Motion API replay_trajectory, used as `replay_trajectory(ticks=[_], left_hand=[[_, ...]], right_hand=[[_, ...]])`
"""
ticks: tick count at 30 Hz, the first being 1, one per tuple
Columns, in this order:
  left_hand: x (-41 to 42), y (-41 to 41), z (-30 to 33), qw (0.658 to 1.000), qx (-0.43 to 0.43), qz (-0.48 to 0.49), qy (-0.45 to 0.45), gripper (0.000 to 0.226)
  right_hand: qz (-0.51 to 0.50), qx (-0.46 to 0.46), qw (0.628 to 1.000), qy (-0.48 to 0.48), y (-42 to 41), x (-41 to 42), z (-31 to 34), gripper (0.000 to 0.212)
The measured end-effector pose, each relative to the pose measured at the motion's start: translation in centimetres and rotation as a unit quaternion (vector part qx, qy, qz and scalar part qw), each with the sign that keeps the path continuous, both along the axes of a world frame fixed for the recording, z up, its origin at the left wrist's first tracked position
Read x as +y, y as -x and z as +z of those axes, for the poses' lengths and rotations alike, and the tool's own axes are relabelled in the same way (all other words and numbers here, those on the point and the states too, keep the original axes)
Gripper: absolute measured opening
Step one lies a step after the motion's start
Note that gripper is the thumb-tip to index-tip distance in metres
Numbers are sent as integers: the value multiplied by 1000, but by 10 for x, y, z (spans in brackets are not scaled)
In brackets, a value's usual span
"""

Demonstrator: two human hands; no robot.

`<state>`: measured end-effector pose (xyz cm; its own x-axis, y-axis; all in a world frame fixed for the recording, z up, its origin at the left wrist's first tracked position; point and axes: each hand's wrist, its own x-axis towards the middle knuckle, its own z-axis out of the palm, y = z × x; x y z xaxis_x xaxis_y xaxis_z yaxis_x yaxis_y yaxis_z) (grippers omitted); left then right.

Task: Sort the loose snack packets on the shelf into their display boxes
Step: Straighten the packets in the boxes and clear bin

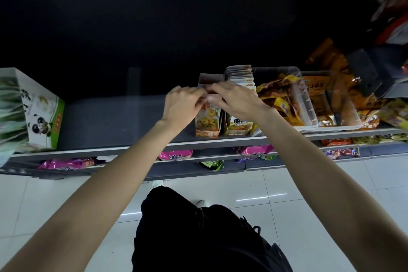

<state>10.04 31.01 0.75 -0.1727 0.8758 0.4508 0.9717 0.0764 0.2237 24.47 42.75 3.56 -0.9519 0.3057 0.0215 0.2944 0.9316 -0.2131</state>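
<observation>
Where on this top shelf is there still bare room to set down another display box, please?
The widest bare stretch of shelf lies between the panda box at the far left and the narrow display box under both hands. To the right it is crowded: a second display box, then clear tubs heaped with orange packets.

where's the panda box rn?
Head view, far left on the top shelf: the panda box stands alone, across a bare stretch of shelf from the display boxes under both hands.
</observation>
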Motion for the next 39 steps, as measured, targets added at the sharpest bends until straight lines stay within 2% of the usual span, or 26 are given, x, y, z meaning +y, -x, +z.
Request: replay_trajectory(ticks=[2, 4, 7, 10, 12, 14, 17, 22, 24, 26, 29, 31, 33, 36, 37, 39], left_hand=[[1, -4, -3, 1000, 13, 10, -3, 24], [0, -8, -8, 999, -4, 36, 26, 40], [-5, -8, -14, 985, -128, 80, 84, 62], [-11, -6, -19, 958, -240, 95, 123, 78], [-12, -5, -21, 946, -268, 93, 155, 74], [-11, -4, -22, 950, -260, 89, 148, 59], [-10, -3, -23, 955, -262, 83, 111, 44], [-18, -5, -28, 942, -299, 73, 132, 52], [-18, -8, -26, 939, -302, 73, 150, 58], [-16, -10, -23, 939, -299, 69, 153, 52], [-15, -13, -19, 943, -297, 63, 134, 38], [-18, -13, -18, 942, -306, 47, 132, 36], [-21, -10, -17, 925, -355, 38, 134, 36], [-17, 1, -16, 862, -488, 43, 125, 34], [-14, 6, -15, 857, -498, 37, 129, 33], [-9, 12, -14, 879, -449, 7, 160, 34]], right_hand=[[-5, 4, 999, -38, -2, -4, -1, 48], [-13, 0, 993, -119, 2, -5, -6, 51], [-68, -56, 985, -145, 12, -6, -7, 65], [-88, -109, 979, -147, 20, -2, -3, 64], [-73, -127, 984, -96, 24, 3, 4, 58], [-63, -136, 987, -60, 27, 10, 10, 49], [-44, -156, 982, -94, 28, 19, 15, 42], [-26, -145, 971, -187, 37, 21, 9, 36], [-32, -135, 972, -187, 42, 21, 7, 43], [-40, -128, 975, -178, 45, 22, 8, 50], [-42, -131, 979, -148, 42, 22, 5, 43], [-29, -131, 979, -153, 40, 18, 2, 40], [-21, -123, 978, -167, 38, 16, -1, 36], [-29, -105, 980, -166, 37, 16, -3, 33], [-32, -95, 982, -160, 35, 17, -3, 34], [-35, -65, 987, -144, 31, 18, -1, 35]])
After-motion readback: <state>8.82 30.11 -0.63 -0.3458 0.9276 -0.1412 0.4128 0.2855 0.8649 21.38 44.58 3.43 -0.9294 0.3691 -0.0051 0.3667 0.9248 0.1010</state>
